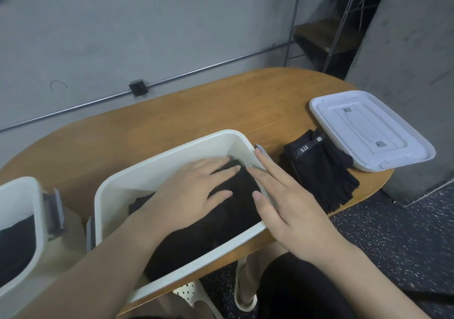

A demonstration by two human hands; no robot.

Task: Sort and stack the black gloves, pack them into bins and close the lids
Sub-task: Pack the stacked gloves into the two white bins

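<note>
Inside the open cream plastic bin (169, 156) at the middle of the oval wooden worktop (196, 107) lies a stack of black fabric gloves (221, 223). The left hand (194, 191) rests flat on top of it, fingers straight and spread, pressing down. The right hand (282, 196) is open too — its fingers stretch over the bin's right rim, just beside the left hand, holding nothing.

A second pile of black fingerless gloves (321, 171) lies on the worktop right of the bin, near the right hand but apart from it. Its cuff tab reads "5.11" in white. Its long axis runs from the cuffs at the far end to the finger ends at the worktop's near edge.

Just beyond this pile lies a white rectangular plastic lid (368, 129). Another cream bin (22, 220) at the left edge holds dark fabric.
</note>
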